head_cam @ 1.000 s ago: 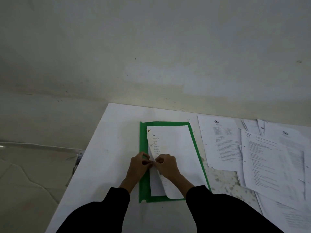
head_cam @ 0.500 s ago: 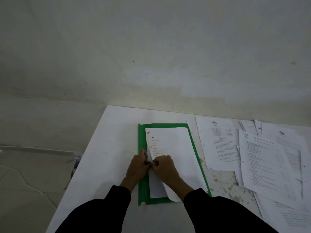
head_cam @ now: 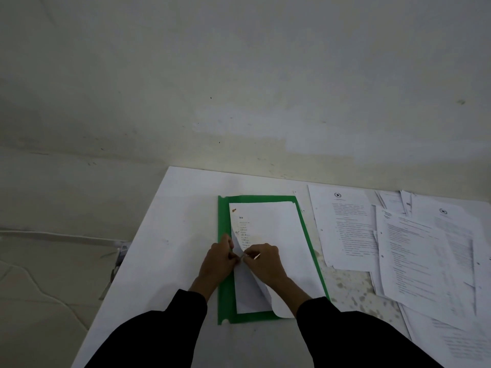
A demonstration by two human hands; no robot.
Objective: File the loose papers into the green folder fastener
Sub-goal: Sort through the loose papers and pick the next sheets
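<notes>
The green folder (head_cam: 225,301) lies open and flat on the table (head_cam: 164,261), long side running near to far, so the spine side with the fastener is on the left where both hands can get at it. A couple of sheets already sit on it. The top sheet (head_cam: 276,227) has its left edge peeled up about halfway along, I'd guess to get its punch hole over the prong. The left hand (head_cam: 216,264) has its fingers curled in, pinching that lifted edge. The right hand (head_cam: 265,261) touches it fingertip to fingertip and pinches a thin pale fastener strip (head_cam: 256,256), though it's too small to be sure. The loose papers (head_cam: 414,251) wait fanned out on the right, well apart from the folder.
</notes>
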